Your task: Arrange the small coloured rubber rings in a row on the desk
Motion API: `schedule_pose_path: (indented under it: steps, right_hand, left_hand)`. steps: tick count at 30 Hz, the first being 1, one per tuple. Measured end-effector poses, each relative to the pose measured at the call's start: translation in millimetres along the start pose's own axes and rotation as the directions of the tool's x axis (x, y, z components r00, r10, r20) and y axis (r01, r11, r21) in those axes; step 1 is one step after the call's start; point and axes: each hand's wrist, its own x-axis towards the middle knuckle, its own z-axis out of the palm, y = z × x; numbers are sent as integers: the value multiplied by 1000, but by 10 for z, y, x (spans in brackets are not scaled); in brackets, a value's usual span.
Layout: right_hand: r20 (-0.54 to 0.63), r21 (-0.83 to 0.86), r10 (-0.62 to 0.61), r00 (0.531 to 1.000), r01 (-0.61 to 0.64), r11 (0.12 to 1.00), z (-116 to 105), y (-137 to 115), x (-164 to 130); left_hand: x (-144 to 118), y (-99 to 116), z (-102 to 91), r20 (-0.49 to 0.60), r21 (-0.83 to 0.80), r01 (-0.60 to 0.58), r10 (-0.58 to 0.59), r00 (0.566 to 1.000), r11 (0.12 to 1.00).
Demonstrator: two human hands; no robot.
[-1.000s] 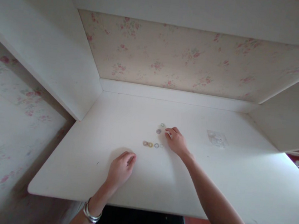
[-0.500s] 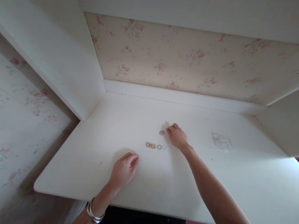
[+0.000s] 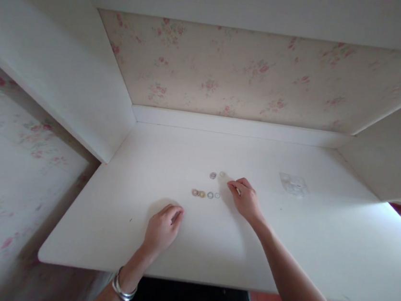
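Small rings lie on the white desktop [image 3: 247, 252] in two short rows. The nearer row has a brownish-pink ring [image 3: 194, 192], a gold ring [image 3: 201, 194], a silver ring [image 3: 210, 195] and a thin pale ring [image 3: 217, 195]. Farther back are a dark silver ring [image 3: 212, 175] and a thin ring [image 3: 222, 174]. My right hand [image 3: 247, 202], just right of the rings, has thumb and fingers pinched together with nothing visible in them. My left hand [image 3: 163, 226] rests closed on the desk left of the nearer row; its curled fingers hide whatever is inside.
A clear plastic bag [image 3: 293, 185] lies on the right of the desk. White side panels [image 3: 95, 85] and floral wallpaper [image 3: 209, 69] enclose the desk, with an overhead panel [image 3: 239, 2] above. A silver bangle [image 3: 122, 287] circles my left wrist.
My right hand has moved right and toward me, away from the farther row. A thin ring now shows there beside the dark silver one. My left hand has stayed put.
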Motion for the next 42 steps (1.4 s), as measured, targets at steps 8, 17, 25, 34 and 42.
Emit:
schedule_pose_path:
  steps: [8,17,25,34,42]
  right_hand:
    - [130,-3,-50,990,51,999,139,-182,-296]
    - [109,-43,-98,989,104,994,177,-154,-352]
    - [-182,255,181,966,-131,958,116,-110,-393]
    - [-212,388,349,913,-249,887,99,19,-344]
    - [-195,400,335,922,-237,885,85,31,-325]
  left_hand:
    - [5,31,-4,3,-18,29,-29,1000,999]
    - [280,245,-47,35,-116,-28,32,999,993]
    - [1001,701,16,152,131,-238,218,964,962]
    - [1662,908,518,389,414,-359,194,901,836]
    - [1794,831,686,432,439,-374,173,885,817]
